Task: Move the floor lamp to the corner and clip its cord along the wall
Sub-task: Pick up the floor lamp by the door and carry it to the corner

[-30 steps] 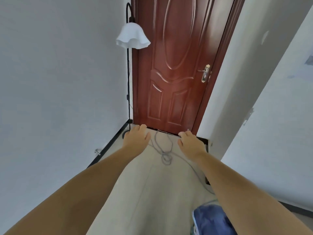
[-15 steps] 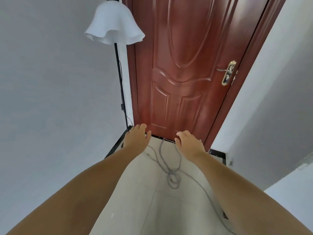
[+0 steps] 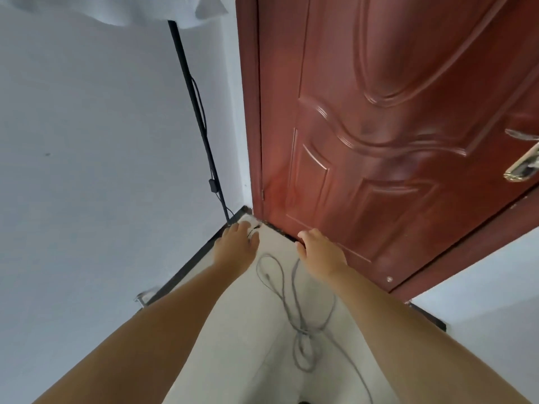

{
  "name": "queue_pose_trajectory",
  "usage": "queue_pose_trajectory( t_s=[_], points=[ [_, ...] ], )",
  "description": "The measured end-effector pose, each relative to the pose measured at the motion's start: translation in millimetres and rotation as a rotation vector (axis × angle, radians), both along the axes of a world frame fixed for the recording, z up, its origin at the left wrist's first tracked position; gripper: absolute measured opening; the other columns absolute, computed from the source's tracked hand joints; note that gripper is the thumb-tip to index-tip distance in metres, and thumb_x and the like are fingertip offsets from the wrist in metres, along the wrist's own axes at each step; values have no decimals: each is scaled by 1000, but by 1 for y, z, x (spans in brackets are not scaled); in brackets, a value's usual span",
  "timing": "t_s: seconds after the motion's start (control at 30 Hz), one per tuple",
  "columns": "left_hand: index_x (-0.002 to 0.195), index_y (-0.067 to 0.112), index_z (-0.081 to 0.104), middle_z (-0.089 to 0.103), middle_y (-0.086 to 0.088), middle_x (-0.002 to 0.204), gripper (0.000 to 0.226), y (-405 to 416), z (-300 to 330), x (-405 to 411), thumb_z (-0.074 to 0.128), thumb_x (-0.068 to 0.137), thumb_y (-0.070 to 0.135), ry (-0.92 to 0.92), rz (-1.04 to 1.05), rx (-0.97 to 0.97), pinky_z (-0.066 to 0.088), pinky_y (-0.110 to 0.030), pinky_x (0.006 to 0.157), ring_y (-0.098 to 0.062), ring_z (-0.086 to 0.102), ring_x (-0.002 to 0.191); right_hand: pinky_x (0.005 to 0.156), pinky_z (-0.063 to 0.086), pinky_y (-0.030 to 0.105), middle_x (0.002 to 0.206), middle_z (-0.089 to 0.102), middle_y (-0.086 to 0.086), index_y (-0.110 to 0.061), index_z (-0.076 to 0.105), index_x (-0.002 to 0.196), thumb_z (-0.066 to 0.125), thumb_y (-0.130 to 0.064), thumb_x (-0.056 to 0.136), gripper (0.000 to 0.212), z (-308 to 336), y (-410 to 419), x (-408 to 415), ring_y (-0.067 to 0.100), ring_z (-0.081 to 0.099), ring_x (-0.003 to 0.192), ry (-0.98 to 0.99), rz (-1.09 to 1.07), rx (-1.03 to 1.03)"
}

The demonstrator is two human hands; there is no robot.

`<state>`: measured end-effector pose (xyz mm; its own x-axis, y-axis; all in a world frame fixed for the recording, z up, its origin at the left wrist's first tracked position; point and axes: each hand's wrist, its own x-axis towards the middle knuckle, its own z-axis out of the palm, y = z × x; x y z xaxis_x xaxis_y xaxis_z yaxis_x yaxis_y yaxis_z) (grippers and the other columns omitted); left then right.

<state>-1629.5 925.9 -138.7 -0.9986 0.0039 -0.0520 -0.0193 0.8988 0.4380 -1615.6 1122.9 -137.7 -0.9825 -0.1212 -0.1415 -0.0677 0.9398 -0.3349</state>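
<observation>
Both bare arms reach forward and down toward the corner beside the door. The left hand [image 3: 236,246] is held palm-down with fingers loosely spread, holding nothing, just in front of the foot of the thin black metal floor lamp pole [image 3: 194,112]; whether it touches the floor I cannot tell. The pole rises beyond that hand against the pale grey wall [image 3: 87,141], and the edge of its white frilled lamp shade [image 3: 116,10] shows far above. The right hand [image 3: 319,250] is also empty, fingers slightly curled, close to the bottom edge of the reddish-brown panelled wooden door [image 3: 364,126]. Between and nearer than the hands, the thin grey lamp cord [image 3: 302,333] lies in loose tangled loops on the pale tiled floor [image 3: 248,345].
</observation>
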Motion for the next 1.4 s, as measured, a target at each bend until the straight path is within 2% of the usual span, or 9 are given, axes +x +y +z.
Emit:
queue_pose_trajectory(
  t_s=[0.23, 0.43, 0.7, 0.77, 0.87, 1.0, 1.13, 1.3, 1.4],
  points=[
    [116, 14, 53, 61, -8, 118, 34, -2, -83, -118, 39, 94, 37, -138, 196, 79, 48, -41, 85, -29, 57, 105, 71, 44, 38, 116, 55, 12, -7, 51, 111, 33, -33, 99, 33, -104, -19, -129, 30, 56, 102, -26, 56, -50],
    [117, 10, 52, 62, -7, 110, 39, -26, -182, -207, 43, 91, 38, -279, 446, 260, 45, -32, 73, -21, 53, 86, 67, 41, 35, 120, 53, 12, -9, 48, 120, 33, -34, 99, 36, -206, -61, -226, 30, 57, 103, -91, 57, -132],
    [139, 17, 33, 52, -3, 127, 64, -69, -243, -291, 54, 85, 45, -292, 863, 594, 38, -35, 81, -25, 53, 108, 80, 49, 40, 127, 50, 10, -13, 46, 127, 38, -30, 99, 35, -280, -109, -302, 28, 56, 110, -238, 25, -240],
    [128, 16, 43, 55, 1, 112, 50, -75, -247, -308, 54, 86, 41, -237, 875, 621, 39, -30, 71, -19, 54, 92, 81, 49, 40, 129, 50, 9, -14, 44, 129, 42, -31, 97, 36, -296, -122, -316, 27, 54, 114, -290, 24, -255],
    [86, 9, 58, 56, -5, 82, 24, -80, -245, -321, 45, 90, 29, -184, 881, 683, 43, -27, 65, -20, 53, 75, 93, 46, 40, 139, 44, 9, -15, 33, 140, 50, -32, 94, 52, -313, -144, -332, 26, 45, 126, -382, 78, -372],
    [55, 14, 51, 61, 1, 49, 46, -80, -230, -317, 33, 96, 24, -108, 947, 897, 56, -37, 74, -17, 62, 60, 99, 46, 41, 134, 55, 5, -17, 43, 135, 57, -33, 88, 52, -328, -175, -342, 23, 50, 124, -553, 101, -553],
    [67, 19, 50, 37, 10, 38, 31, -92, -205, -311, 34, 93, 22, 162, 929, 911, 46, -27, 45, -5, 37, 36, 79, 45, 34, 95, 67, 9, -17, 61, 84, 48, -23, 89, 16, -355, -167, -332, 31, 62, 102, -669, 93, -314],
    [93, 44, 55, 33, 14, 47, 46, -114, -187, -311, 39, 79, 3, 263, 788, 809, 37, -14, 44, -2, 34, 42, 94, 44, 40, 117, 61, 26, 0, 63, 108, 38, -19, 97, 33, -389, -104, -337, 39, 53, 113, -622, -263, -98],
    [90, 28, 57, 30, 8, 60, 25, -112, -188, -312, 53, 82, 5, 170, 667, 680, 39, -18, 56, -3, 32, 49, 91, 42, 40, 115, 62, 33, 12, 57, 108, 29, -20, 102, 44, -376, -105, -360, 43, 55, 113, -632, -394, -265]
  ],
)
